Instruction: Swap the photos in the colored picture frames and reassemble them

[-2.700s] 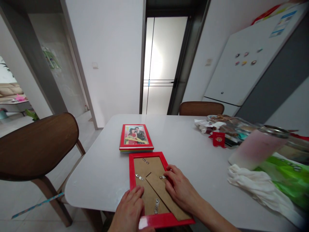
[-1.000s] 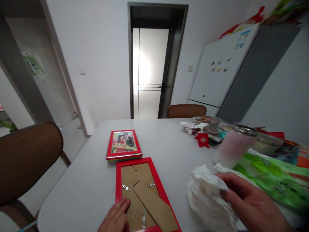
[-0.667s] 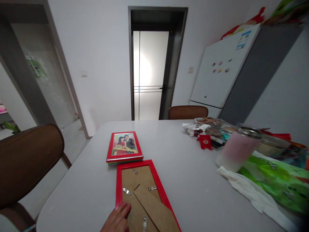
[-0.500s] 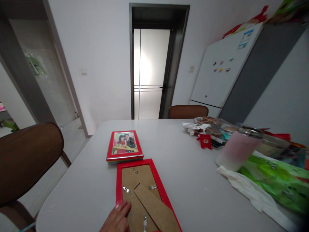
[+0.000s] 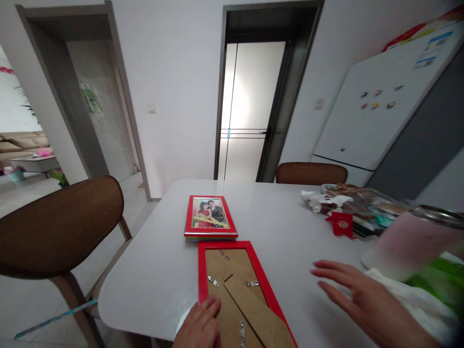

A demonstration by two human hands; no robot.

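A red picture frame [image 5: 260, 273] lies face down on the white table, its brown backing board and stand leg facing up. Small metal clips sit around the board. My left hand [image 5: 201, 325] has its fingers curled over the frame's left edge; the thumb is hidden. To the right, above the tabletop, my right hand [image 5: 357, 295] is stretched out with fingers apart, holding nothing. Just beyond the face-down frame lies a second red-framed photo [image 5: 211, 215], face up, showing two people, with a yellowish layer under its near edge.
At the right stand a pink and white bottle [image 5: 413, 239], white tissue [image 5: 402, 290] and a green packet [image 5: 440, 280]. Behind them are a red card [image 5: 342, 224] and crumpled wrapping. Brown chairs are at the left [image 5: 68, 227] and far side [image 5: 311, 173].
My right hand has come into view from the right. The view has turned left, so everything sits further right. My left hand stays on the picture frame's edge.
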